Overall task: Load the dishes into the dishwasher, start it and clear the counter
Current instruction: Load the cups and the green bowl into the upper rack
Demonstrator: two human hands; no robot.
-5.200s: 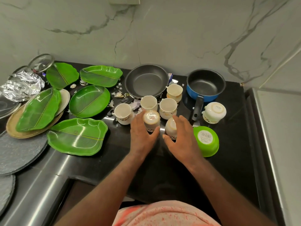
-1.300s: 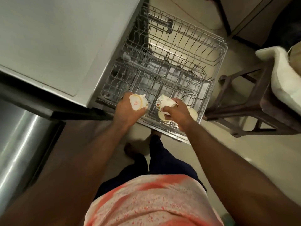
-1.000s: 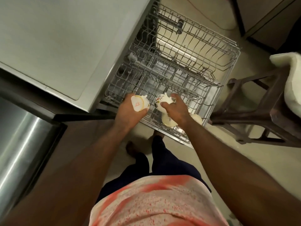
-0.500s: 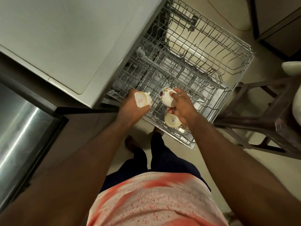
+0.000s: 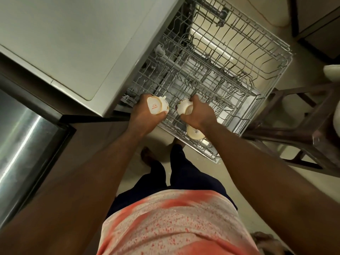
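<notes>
The dishwasher's wire rack (image 5: 257, 57) is pulled out over the floor, seen from above. My left hand (image 5: 145, 116) grips a cream cup (image 5: 156, 105) turned bottom up, at the rack's near left edge. My right hand (image 5: 199, 112) holds a second cream cup with a floral print (image 5: 181, 106) on its side, just above the rack wires. Under my right wrist a third cup (image 5: 194, 133) sits upside down in the rack's near corner, partly hidden by the wrist.
The dishwasher's grey top (image 5: 73, 43) fills the upper left, with a steel counter edge (image 5: 22, 140) below it. A dark wooden stool (image 5: 298, 129) stands right of the rack, close to it. My feet (image 5: 147, 157) stand on the pale floor before the rack.
I turned from the counter to the dishwasher with cups in both hands. In the last second my right hand moved its cup left and farther in, away from the cup standing in the rack.
</notes>
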